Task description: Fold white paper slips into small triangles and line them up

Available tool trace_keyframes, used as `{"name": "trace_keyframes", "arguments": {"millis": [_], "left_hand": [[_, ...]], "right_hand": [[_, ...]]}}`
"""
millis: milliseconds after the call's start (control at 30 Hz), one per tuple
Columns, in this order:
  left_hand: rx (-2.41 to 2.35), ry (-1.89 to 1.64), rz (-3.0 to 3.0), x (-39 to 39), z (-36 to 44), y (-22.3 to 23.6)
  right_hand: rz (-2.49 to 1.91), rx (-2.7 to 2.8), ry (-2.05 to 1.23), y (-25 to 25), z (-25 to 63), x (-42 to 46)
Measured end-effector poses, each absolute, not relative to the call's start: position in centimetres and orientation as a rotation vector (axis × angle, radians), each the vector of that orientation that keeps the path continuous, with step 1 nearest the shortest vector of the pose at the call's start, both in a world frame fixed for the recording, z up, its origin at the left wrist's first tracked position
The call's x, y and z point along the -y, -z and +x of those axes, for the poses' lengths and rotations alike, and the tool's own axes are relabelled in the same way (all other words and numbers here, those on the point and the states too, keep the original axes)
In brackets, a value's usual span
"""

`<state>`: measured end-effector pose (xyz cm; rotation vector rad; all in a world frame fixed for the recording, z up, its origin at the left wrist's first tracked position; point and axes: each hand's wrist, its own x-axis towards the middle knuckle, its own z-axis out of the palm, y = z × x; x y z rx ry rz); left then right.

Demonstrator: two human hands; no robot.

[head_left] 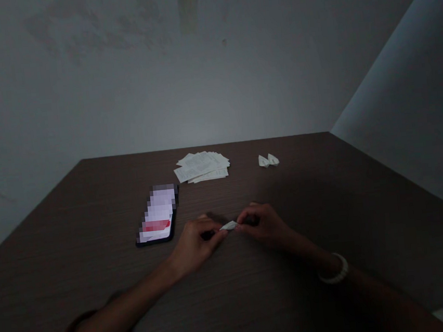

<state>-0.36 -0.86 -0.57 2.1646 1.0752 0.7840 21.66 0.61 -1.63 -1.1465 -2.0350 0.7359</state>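
Note:
A small folded piece of white paper [229,226] is pinched between both my hands just above the dark wooden table [327,203]. My left hand [197,240] grips its left end with curled fingers. My right hand [260,225] grips its right end, fingers closed; a pale bracelet sits on that wrist. Most of the paper is hidden by my fingers.
A phone [158,215] with a lit screen lies left of my hands. A loose stack of white paper slips [201,166] lies farther back. Two small folded paper pieces [268,160] sit at the back right. Grey walls stand behind the table.

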Motion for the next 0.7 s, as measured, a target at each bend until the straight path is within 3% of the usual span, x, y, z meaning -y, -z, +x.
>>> {"name": "trace_keyframes", "arguments": {"millis": [700], "left_hand": [[-1.180, -0.675, 2.250, 0.80, 0.20, 0.35]], "right_hand": [[-1.159, 2.055, -0.693, 1.63, 21.19, -0.39]]}}
